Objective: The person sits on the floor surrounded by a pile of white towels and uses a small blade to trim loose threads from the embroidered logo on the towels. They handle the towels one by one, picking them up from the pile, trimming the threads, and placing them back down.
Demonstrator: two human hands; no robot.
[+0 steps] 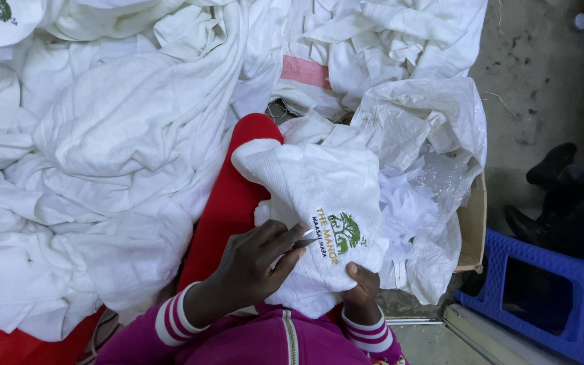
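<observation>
The fingers (285, 238) of the person's left hand (255, 263) are pinched together around a small, thin metal tool (305, 241), its tip resting against a white terry-cloth towel (319, 196) that bears an embroidered emblem of a green tree with gold and dark lettering (338, 236). The tool touches the cloth just beside the lettering. What kind of tool it is cannot be told from here, as most of it is hidden in the grip.

The right hand (361, 289) holds the same towel from below, its thumb pressed on the lower edge of the cloth and the remaining fingers tucked out of sight underneath, so it is clamped on the towel. The towel is bunched into a rounded shape and sits in the person's lap, directly in front of their chest, between the two hands.

The person wears a magenta zip-front top with pink and white striped cuffs (177, 314). A length of bright red fabric (228, 203) lies under the towel and runs up and away from the lap.

To the left, a large heap of crumpled white towels (96, 149) fills most of the view. To the right, a crinkled white plastic sack (427, 122) lines a brown cardboard box (471, 223), with white scraps inside. Further right, on the grey concrete floor (542, 74), stands a blue plastic stool (555, 290), and beside it a pair of dark shoes (552, 169).
</observation>
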